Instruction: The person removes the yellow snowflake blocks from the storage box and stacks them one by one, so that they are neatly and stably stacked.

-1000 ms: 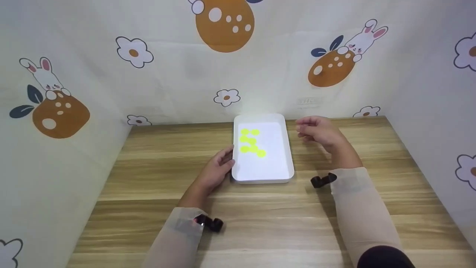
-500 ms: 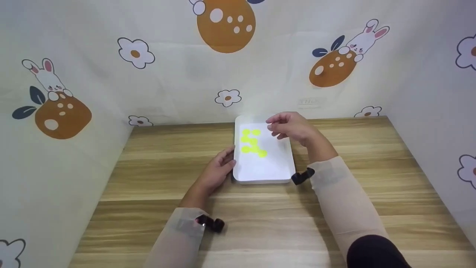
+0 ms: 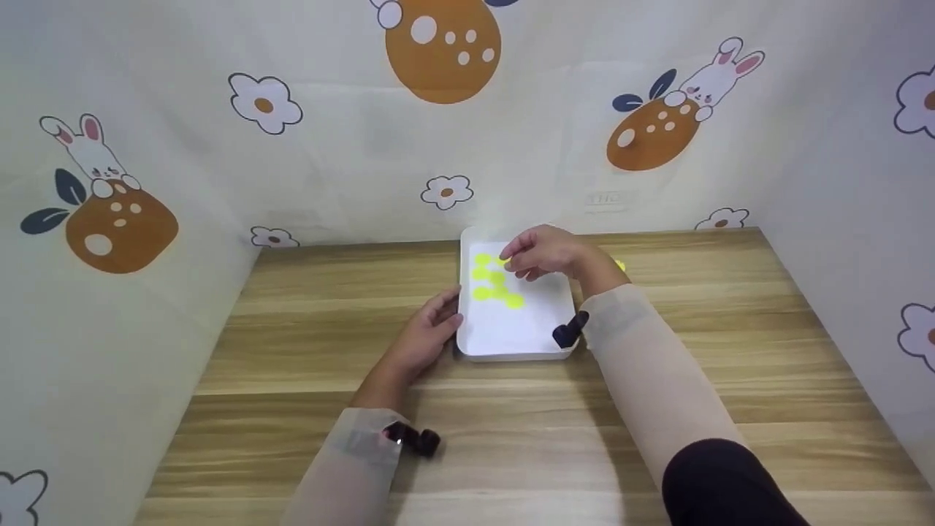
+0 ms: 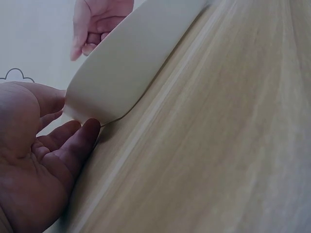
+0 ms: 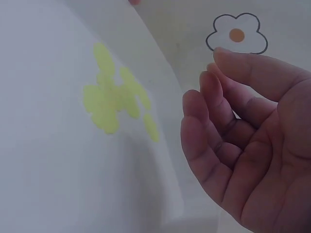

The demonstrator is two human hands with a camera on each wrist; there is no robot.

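A white rectangular tray (image 3: 540, 332) stands on the table near the back wall. Flat yellow round pieces (image 3: 498, 292) lie in its left half, several of them touching or overlapping. My left hand (image 3: 422, 336) rests against the tray's left side, thumb and fingertips at the outer wall. In the left wrist view, its fingers (image 4: 80, 138) touch the low outside of the tray (image 4: 121, 63). My right hand (image 3: 548, 252) hovers over the tray's far part, fingertips overlapping a yellow piece. In the right wrist view its fingers (image 5: 194, 126) are loosely bent, with nothing visible between them.
A bit of yellow (image 3: 621, 266) shows behind the right wrist, right of the tray, mostly hidden. The wood-grain table (image 3: 307, 329) meets a patterned cloth wall (image 3: 350, 161) at the back, with cloth at both sides.
My right hand has moved left from beside the tray to over its yellow pieces. The yellow bit right of the tray has come into view. My left hand and the tray stay put.
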